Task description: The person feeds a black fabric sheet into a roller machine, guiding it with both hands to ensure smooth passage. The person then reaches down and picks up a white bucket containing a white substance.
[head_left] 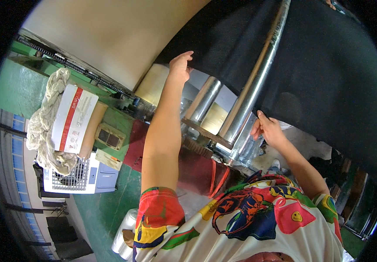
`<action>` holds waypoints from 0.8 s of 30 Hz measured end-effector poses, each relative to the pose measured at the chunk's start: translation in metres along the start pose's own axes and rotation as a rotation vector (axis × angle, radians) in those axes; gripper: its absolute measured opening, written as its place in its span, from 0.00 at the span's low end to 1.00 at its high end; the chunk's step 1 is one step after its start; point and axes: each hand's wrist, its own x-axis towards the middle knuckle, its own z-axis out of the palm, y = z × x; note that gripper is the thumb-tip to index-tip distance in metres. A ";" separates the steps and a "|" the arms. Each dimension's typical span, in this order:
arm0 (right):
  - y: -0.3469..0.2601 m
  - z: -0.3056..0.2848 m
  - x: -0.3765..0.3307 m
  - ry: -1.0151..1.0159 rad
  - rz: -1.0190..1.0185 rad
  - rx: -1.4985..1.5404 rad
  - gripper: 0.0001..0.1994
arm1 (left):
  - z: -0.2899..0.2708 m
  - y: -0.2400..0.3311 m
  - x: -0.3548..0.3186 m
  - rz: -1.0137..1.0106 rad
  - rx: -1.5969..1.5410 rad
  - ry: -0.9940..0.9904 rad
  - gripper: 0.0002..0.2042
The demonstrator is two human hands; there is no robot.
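A wide sheet of black fabric (323,65) spreads across the far and right side and hangs down past the rollers. At its left edge, my left hand (180,67) is closed, with the fingers bent over the fabric; part of the grip is hidden. My right hand (269,130) is by the lower edge of the fabric, just right of the long metal roller (258,70). Its index fingertip touches or nearly touches the cloth, and the other fingers are loosely bent and apart. A shorter metal roller (206,98) lies between my hands.
A large cream panel (110,39) rises at the far left. On the green machine frame (20,81) sit a white box with a red stripe (74,118) and a bundle of whitish rope (44,118). Below are a white-and-blue fan unit (103,177) and a clear-wrapped roll (125,236).
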 end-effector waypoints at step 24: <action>0.000 -0.238 -0.191 1.075 -0.337 0.246 0.18 | -0.026 -0.004 0.025 0.005 -0.194 0.153 0.16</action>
